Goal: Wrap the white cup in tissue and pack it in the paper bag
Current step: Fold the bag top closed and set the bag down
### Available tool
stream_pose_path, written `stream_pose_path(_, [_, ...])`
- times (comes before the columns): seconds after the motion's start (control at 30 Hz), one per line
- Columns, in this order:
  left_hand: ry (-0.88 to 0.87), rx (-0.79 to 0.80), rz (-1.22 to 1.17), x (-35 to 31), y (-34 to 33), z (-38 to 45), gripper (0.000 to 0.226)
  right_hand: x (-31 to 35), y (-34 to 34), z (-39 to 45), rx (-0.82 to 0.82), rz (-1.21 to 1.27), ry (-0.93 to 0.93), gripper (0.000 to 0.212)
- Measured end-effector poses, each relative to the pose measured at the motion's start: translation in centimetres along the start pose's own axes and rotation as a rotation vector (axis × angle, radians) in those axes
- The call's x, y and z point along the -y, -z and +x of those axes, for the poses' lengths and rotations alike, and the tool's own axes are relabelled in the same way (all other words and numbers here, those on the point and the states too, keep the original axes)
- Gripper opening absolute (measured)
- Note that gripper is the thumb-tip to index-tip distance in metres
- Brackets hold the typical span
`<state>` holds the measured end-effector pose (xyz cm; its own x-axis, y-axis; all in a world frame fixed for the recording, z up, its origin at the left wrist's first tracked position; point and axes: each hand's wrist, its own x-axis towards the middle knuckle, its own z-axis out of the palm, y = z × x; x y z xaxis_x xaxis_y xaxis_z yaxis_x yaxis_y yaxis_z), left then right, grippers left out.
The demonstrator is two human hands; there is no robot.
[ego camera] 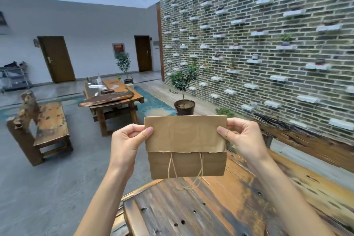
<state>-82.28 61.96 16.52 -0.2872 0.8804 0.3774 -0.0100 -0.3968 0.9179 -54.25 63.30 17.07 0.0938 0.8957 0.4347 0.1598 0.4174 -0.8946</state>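
item: flat brown paper bag (185, 146), top flap folded down, twine handles hanging, held above the scorched wooden table (220, 207). left hand (126, 140) and right hand (243, 138) pinch its upper corners. white cup unseen. advice: keep the fold creased and level.

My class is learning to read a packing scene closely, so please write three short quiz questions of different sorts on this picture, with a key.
1. True or false: the top of the paper bag is folded over toward the camera.
2. Which holds the bag's upper corners? A) left hand alone B) right hand alone C) both hands
3. Fill in: the bag's twine handles hang down over the wooden ______.

Key: 1 true. 2 C. 3 table. The white cup and the tissue cannot be seen, so whether the cup is inside cannot be told.
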Motion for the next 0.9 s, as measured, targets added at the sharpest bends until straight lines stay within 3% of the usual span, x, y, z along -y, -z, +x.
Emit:
stream_pose_path(0.37, [0.139, 0.369, -0.059, 14.4, -5.2, 13.5, 0.011, -10.2, -2.3, 4.4, -0.323, -0.205, -0.215, 0.014])
stream_pose_path(0.47, [0.209, 0.489, -0.050, 19.1, -6.3, 15.7, 0.013, -13.2, -3.4, 4.3, -0.378, -0.338, -0.304, 0.027])
stream_pose_path(0.77, [0.327, 0.907, 0.284, 33.8, -9.0, 16.7, 0.030, -23.3, -5.7, -1.2, -0.486, -0.646, -0.716, 0.014])
stream_pose_path(0.9, [0.396, 1.041, 0.405, 38.9, -10.3, 14.7, 0.036, -27.8, -5.8, -4.0, -0.494, -0.684, -0.893, 0.034])
